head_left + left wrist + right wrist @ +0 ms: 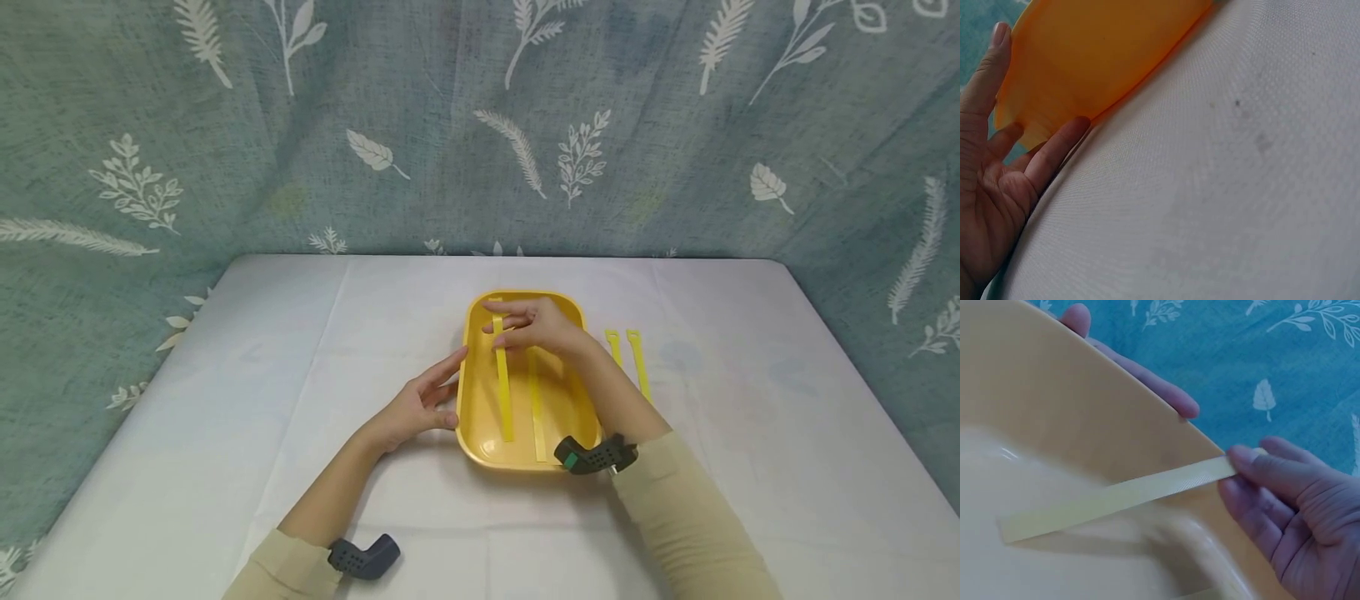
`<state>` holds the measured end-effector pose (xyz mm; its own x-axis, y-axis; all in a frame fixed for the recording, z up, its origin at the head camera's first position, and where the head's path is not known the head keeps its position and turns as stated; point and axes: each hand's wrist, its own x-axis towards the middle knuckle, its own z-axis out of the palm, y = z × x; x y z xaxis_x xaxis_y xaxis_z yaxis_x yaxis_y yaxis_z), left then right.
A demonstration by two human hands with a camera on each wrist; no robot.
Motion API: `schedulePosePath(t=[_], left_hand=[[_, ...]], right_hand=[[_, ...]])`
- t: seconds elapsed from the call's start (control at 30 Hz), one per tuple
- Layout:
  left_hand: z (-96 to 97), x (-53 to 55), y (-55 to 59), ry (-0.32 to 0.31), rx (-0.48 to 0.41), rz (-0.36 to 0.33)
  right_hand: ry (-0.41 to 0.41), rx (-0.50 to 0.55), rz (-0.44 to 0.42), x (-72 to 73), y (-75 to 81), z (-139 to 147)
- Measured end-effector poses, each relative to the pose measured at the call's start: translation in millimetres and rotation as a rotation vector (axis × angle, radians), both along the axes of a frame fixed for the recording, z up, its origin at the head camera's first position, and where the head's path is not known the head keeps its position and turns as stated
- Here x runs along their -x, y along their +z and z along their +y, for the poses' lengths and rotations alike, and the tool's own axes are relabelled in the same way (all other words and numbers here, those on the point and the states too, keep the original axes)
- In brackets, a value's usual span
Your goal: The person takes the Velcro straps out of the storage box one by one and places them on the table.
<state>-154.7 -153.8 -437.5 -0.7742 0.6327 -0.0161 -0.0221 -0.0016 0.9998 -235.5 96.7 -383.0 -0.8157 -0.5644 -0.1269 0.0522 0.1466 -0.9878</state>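
Observation:
My right hand [543,325] is over the yellow tray [480,454], pinching a yellow cable tie [504,396] near its far end. In the right wrist view, thumb and fingertips grip this flat tie [1116,497], which has fine ridges and slants down over the tray floor. A second cable tie [537,417] lies inside the tray, right of the held one. At the tray's left side, my left hand [412,408] touches the outer wall with fingers extended and thumb apart. The left wrist view shows its fingertips against the orange-looking wall [1104,50].
Two more yellow cable ties [637,358] with slotted heads lie on the table right of the tray, their lower parts hidden by my right forearm. A white cloth covers the table [225,450]. Behind hangs a blue-green curtain [420,108] with white leaf prints.

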Motion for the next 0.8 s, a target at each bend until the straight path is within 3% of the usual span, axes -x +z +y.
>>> schedulePosePath(t=[0.17,0.43,0.8], left_hand=[[0.1,0.7,-0.8,-0.001,0.003,0.0],[-0.3,1.5,-0.5,-0.004,0.008,0.006],[-0.5,1.3,-1.9,-0.001,-0.001,-0.003]], right_hand=[[0.004,0.073,0.011,1.5,-1.4,2.3],[0.115,0.158,0.021,3.8,-2.9,4.4],[0.105,0.134,-0.021,3.7,1.4,8.5]])
